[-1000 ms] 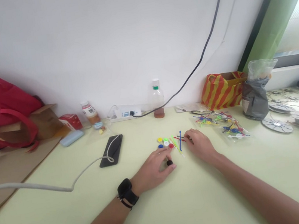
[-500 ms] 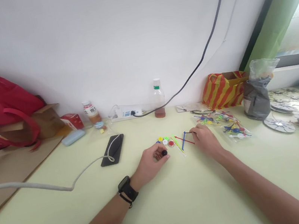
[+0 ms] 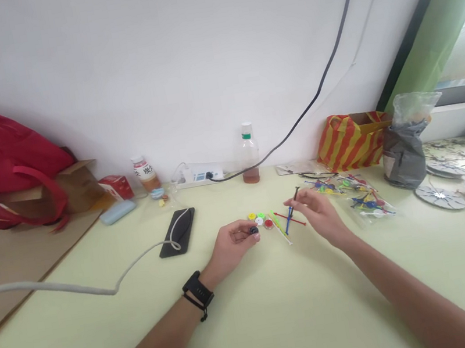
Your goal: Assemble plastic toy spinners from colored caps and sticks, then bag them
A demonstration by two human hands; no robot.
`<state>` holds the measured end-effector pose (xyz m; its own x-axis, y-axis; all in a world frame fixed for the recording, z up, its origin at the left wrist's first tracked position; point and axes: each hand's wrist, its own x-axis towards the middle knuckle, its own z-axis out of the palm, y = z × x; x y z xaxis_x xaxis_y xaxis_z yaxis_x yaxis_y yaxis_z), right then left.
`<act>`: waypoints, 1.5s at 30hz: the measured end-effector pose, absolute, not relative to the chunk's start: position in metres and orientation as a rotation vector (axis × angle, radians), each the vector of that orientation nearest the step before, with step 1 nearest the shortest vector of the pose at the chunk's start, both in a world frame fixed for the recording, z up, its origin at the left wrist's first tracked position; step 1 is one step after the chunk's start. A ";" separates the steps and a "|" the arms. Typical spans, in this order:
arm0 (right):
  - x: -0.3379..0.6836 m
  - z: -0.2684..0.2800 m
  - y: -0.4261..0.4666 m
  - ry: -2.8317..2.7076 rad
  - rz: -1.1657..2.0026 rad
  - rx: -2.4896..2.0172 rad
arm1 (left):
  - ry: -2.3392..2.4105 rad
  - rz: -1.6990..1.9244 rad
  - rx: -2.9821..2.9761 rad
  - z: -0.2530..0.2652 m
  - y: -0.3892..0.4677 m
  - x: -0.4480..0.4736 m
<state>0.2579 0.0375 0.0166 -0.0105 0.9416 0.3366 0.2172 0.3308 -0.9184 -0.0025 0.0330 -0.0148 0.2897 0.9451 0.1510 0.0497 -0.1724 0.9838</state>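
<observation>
My left hand (image 3: 232,247), with a black watch on its wrist, pinches a small round black piece (image 3: 254,230) between thumb and fingers. Between the fingertips of my right hand (image 3: 321,216) is a thin black plastic stick (image 3: 296,192), tilted upward off the table. Under it a blue stick (image 3: 289,224) and a red stick (image 3: 296,220) lie crossed. A green stick (image 3: 278,225) and a white stick (image 3: 285,237) lie just left of them. Small yellow (image 3: 252,216), green, white and red discs (image 3: 268,223) are grouped beyond my left fingertips.
Clear bags of coloured parts (image 3: 371,206) lie right of my right hand, near grey discs (image 3: 440,196). A dark phone (image 3: 177,243) with a cable lies left. Along the wall stand bottles (image 3: 249,159), a power strip (image 3: 203,172) and a striped bag (image 3: 338,145).
My right hand has lifted the black stick from lying near the blue and red sticks to a raised, upright slant. The black piece has turned slightly in my left hand.
</observation>
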 end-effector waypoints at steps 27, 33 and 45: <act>0.213 0.004 0.012 -1.292 1.375 -0.983 | 0.824 1.105 1.589 -0.001 0.023 0.005; 0.214 0.007 0.011 -1.310 1.367 -0.996 | 0.816 1.139 1.570 -0.001 0.023 0.004; 0.218 0.007 0.014 -1.310 1.406 -0.900 | 0.858 1.159 1.736 0.001 0.020 0.003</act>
